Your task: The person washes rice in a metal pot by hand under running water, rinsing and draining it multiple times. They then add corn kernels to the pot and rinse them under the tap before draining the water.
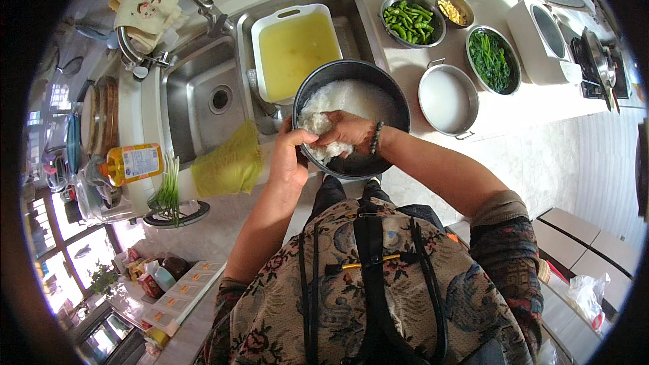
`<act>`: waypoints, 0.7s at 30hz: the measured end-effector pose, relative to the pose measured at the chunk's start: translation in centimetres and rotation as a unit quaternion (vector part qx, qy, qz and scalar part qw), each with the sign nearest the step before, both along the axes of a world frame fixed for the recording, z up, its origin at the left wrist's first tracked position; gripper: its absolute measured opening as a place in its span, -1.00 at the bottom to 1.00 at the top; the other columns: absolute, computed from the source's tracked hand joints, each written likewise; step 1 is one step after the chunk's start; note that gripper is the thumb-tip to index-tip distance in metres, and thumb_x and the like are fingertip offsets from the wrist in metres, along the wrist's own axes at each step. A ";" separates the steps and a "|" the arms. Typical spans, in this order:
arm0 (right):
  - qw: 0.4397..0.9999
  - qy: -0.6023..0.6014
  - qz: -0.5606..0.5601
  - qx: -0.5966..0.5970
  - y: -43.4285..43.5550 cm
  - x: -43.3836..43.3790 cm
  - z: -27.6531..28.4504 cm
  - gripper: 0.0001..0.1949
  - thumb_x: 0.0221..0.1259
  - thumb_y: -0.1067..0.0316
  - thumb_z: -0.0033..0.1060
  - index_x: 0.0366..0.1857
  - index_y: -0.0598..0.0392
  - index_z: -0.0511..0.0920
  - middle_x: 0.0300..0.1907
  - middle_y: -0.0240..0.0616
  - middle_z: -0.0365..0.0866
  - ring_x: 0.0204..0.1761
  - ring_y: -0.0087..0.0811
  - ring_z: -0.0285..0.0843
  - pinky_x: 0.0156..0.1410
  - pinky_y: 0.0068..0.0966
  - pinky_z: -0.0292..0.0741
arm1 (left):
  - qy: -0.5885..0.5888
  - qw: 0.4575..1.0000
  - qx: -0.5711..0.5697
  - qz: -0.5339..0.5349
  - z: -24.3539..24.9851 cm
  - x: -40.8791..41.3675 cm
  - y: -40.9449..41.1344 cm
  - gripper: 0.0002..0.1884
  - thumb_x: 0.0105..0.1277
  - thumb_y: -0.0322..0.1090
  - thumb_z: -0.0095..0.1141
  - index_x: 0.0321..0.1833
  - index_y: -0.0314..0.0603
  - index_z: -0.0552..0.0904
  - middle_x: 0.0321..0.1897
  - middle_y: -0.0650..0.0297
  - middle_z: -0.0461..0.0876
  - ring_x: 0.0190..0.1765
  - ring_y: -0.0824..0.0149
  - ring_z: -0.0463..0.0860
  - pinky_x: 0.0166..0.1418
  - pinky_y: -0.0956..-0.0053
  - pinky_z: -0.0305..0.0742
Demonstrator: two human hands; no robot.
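Note:
A dark round pot [355, 162] is tilted before me at the sink's front edge. My left hand [291, 154] grips its left rim, the thumb over the edge. Inside, my right hand [347, 134], with a beaded bracelet at the wrist, is closed on part of the wet white rice [315, 124]; its fingertips are partly hidden. Cloudy whitish water [360, 96] covers the far side of the pot. Behind the pot, a white plastic basin [256, 56] of yellowish water rests in the right sink bowl. A metal pan [448, 99] of cloudy liquid stands to the right.
Bowls of green peppers [409, 21], chopped yellowish pieces [453, 12] and leafy greens [489, 60] stand right, beside an open rice cooker [542, 35]. Left are the faucet [205, 7], an empty sink bowl [195, 101], a yellow cloth [230, 162], a soap bottle [134, 163] and green onions [170, 190].

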State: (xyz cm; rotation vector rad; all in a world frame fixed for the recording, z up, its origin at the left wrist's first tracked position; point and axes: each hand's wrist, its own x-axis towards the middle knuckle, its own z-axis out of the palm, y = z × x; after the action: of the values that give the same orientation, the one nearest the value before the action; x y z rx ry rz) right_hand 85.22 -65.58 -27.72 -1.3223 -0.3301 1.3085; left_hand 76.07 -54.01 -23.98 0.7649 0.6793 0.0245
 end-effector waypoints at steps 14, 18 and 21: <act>0.690 -0.610 0.129 -0.369 -3.0 3.0 3.5 -0.57 0.07 0.02 0.01 -0.10 0.14 0.45 -0.26 0.06 0.57 -0.21 -0.11 0.59 -0.17 -0.26 0.52 | -0.003 0.999 0.035 0.022 0.2 -0.3 -0.5 -0.46 -0.22 -0.56 0.00 -0.01 -0.28 0.43 -0.22 0.22 0.50 -0.15 0.26 0.48 -0.03 0.43 0.38; 0.770 -0.517 0.108 -0.358 -1.9 3.2 1.6 -0.38 0.02 -0.13 0.07 0.02 0.19 0.34 -0.24 0.09 0.56 -0.15 -0.09 0.57 -0.06 -0.27 0.49 | 0.009 0.999 0.035 0.020 0.6 0.1 -1.1 -0.47 -0.22 -0.56 0.01 -0.03 -0.28 0.44 -0.23 0.22 0.50 -0.16 0.26 0.48 -0.04 0.43 0.39; 0.839 -0.460 0.087 -0.276 -0.5 2.3 -0.3 -0.35 -0.01 -0.12 0.10 0.09 0.16 0.32 -0.23 0.09 0.56 -0.10 -0.07 0.54 -0.01 -0.28 0.46 | 0.024 0.999 0.035 0.019 0.4 0.2 -1.3 -0.48 -0.23 -0.57 0.01 -0.04 -0.28 0.45 -0.25 0.22 0.50 -0.17 0.26 0.49 -0.07 0.43 0.40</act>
State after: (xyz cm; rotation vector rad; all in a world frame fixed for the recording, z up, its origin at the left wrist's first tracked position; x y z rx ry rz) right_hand 87.50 -66.11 -27.99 -2.4431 -0.7824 0.8299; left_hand 76.28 -55.30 -23.56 0.8214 0.7416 0.0658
